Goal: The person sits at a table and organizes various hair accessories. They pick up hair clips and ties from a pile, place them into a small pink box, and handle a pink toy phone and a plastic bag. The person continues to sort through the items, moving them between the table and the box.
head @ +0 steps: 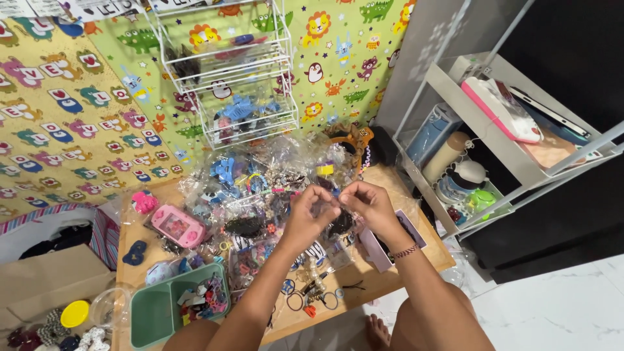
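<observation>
Both our left hand [311, 213] and right hand [369, 203] are meeting fingertip to fingertip, pinching a small clear bag [338, 214] above the wooden table [383, 276].

Low wooden table [416, 257] carries clear accessory bags [260, 188] under the grip, pink handheld game [177, 225] and green tray [151, 312] left of it.

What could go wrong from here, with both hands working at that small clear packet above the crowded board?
The left hand and right hand pinch a small clear packet over heaped bags of trinkets; anything dropped could vanish there. Loose rings near the wooden board's front edge could be nudged off by a forearm.
</observation>
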